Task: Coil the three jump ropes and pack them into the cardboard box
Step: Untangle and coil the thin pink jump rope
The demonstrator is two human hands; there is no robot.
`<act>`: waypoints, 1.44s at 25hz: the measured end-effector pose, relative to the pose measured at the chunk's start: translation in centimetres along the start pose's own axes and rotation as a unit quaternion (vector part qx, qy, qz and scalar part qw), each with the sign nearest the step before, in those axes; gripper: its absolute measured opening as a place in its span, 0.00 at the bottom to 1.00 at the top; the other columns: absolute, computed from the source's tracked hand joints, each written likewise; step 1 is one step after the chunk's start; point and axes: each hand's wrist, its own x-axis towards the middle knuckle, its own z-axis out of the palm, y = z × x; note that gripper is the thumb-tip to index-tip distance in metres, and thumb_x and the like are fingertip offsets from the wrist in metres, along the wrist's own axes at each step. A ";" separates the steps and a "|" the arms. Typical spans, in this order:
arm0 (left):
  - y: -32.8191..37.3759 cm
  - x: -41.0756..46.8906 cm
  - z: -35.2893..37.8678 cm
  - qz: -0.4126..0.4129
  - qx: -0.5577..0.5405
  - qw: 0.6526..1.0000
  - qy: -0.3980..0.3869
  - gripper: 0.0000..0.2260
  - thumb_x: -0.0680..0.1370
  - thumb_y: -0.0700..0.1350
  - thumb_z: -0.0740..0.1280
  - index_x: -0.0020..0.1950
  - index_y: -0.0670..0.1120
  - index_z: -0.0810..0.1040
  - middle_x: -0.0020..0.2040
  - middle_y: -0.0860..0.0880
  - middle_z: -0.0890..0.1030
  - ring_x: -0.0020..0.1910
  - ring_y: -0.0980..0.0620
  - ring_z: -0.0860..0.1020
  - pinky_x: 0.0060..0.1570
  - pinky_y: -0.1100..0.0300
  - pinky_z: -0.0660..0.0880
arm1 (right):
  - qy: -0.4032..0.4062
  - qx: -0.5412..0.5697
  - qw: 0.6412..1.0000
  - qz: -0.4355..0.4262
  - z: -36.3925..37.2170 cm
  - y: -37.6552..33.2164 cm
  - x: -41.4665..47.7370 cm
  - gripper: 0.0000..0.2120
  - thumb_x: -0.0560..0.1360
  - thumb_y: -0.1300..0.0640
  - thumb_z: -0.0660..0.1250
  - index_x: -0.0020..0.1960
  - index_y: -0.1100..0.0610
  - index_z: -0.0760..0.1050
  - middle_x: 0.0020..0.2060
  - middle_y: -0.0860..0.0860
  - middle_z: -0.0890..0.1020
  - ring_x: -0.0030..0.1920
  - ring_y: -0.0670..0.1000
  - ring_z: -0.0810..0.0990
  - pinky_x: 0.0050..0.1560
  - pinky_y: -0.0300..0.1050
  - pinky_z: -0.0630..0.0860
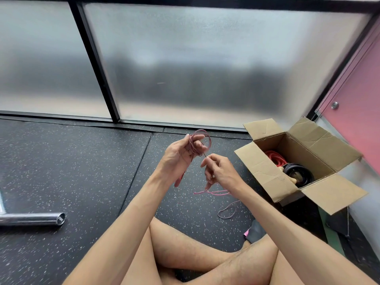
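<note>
Person sits cross-legged on the floor. Left hand grips small coiled loops of the pink jump rope; right hand pinches the strand just below, loose tail trailing on the floor. Open cardboard box at right holds a red rope coil and a black rope coil. Chrome bar lies left.

A chrome bar lies on the speckled floor below frosted glass panels.

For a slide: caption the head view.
Left hand holds pink rope coils, right hand pinches strand; red rope, black rope in box.
</note>
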 end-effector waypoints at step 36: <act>-0.6 -0.2 -3.1 -0.078 0.437 0.895 0.045 0.28 0.84 0.55 0.57 0.26 0.46 0.72 0.21 0.51 0.71 0.20 0.53 0.64 0.25 0.62 0.61 | 0.126 -0.225 0.958 -0.128 -3.1 -1.1 1.0 0.08 0.79 0.57 0.68 0.43 0.59 0.77 0.30 0.49 0.77 0.27 0.42 0.69 0.29 0.37 0.67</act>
